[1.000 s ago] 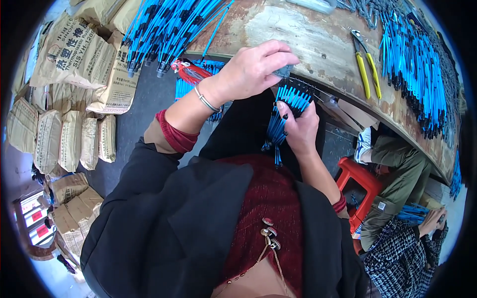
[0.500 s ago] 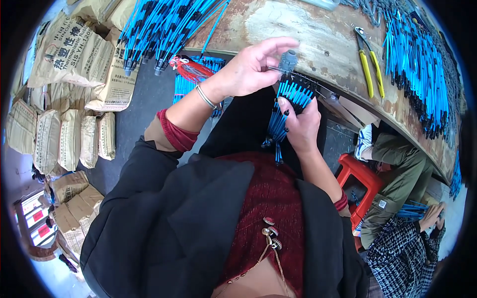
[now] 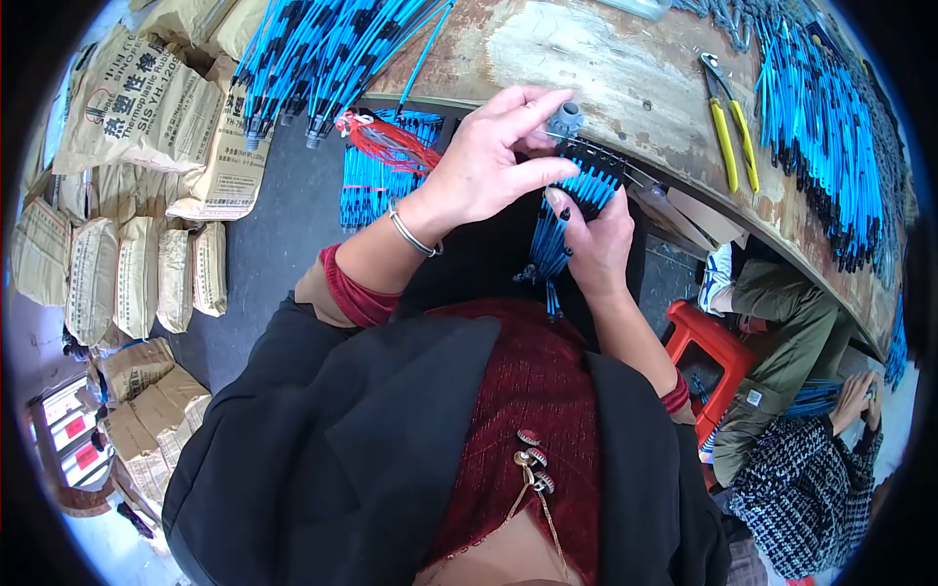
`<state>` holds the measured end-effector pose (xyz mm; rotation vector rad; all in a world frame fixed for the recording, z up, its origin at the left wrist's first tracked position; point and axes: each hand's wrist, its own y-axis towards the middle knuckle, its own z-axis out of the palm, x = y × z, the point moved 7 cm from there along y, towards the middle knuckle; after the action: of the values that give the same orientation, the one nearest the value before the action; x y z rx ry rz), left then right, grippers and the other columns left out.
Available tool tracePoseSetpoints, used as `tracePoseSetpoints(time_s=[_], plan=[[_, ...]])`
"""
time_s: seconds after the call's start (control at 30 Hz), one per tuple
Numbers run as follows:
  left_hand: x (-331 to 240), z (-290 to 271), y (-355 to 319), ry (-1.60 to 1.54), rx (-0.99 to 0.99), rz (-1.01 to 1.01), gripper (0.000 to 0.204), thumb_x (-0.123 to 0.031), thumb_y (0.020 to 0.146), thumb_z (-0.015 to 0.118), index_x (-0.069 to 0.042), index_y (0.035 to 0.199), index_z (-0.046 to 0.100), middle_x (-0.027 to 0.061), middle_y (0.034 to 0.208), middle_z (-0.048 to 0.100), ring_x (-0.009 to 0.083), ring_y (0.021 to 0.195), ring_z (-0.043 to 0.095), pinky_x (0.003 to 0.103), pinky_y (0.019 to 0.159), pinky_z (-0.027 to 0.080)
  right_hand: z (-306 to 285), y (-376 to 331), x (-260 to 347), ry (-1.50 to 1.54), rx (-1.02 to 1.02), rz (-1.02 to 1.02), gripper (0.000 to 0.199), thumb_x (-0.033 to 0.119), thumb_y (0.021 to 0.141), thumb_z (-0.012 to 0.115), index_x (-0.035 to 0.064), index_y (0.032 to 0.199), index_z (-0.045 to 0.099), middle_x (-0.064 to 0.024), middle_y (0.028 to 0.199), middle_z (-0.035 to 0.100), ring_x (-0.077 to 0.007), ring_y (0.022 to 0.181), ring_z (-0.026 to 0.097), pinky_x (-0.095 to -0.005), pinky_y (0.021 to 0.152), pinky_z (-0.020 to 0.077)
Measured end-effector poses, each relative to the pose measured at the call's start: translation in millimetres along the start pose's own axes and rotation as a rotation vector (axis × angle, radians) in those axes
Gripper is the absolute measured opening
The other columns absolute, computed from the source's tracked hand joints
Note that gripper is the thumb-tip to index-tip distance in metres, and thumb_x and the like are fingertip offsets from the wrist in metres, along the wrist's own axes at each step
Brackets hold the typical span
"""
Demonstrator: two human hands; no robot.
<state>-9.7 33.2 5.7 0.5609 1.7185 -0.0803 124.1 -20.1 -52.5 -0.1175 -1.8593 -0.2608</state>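
Note:
My right hand (image 3: 601, 244) is closed round a bundle of thin blue tubes (image 3: 593, 186) with black ends, held below the table edge. Several tubes hang down past the palm. Over the bundle's top, my left hand (image 3: 503, 161) has its thumb and index finger spread apart. The thumb tip reaches the upper tubes, while the index finger extends toward a grey ridged fitting (image 3: 566, 120) at the table edge. A thin metal piece shows beside the fitting, and my left hand's curled fingers are partly hidden there.
Yellow-handled pliers (image 3: 729, 127) lie on the wooden table (image 3: 625, 73). Blue tube bundles lie at its left (image 3: 318, 59) and right (image 3: 821, 127). Red strands (image 3: 391, 146) hang near my left wrist. A red stool (image 3: 708, 361) and a co-worker's sleeve (image 3: 806, 488) are at right, paper sacks (image 3: 137, 117) at left.
My left hand has shifted slightly down, and its thumb has stretched right onto the tubes. My right hand keeps its grip on the bundle, almost unmoved.

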Motion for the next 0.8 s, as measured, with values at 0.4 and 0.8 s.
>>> tracePoseSetpoints(time_s=[0.4,0.8], plan=[[7,-6,-5,-0.108,-0.146,-0.038,0.045,-0.002,0.071,0.072,-0.003,0.113,0.058,0.0046,0.097,0.056,0.0088,0.077,0.056,0.021,0.07,0.046,2,-7,7,-0.005,0.024,0.022,0.032,0.017,0.076,0.072,0.0016,0.098,0.055,-0.0094,0.081,0.066,-0.0152,0.071,0.063,-0.029,0.067,0.0488],[14,-14,-8,-0.323,-0.068,-0.142,0.035,0.004,0.074,0.068,0.001,0.106,0.057,0.0061,0.097,0.062,0.0106,0.09,0.06,0.024,0.078,0.05,8,5,10,-0.092,0.195,-0.126,0.029,0.021,0.085,0.06,0.0004,0.102,0.05,-0.017,0.08,0.063,-0.0337,0.072,0.064,-0.0376,0.065,0.0488]])
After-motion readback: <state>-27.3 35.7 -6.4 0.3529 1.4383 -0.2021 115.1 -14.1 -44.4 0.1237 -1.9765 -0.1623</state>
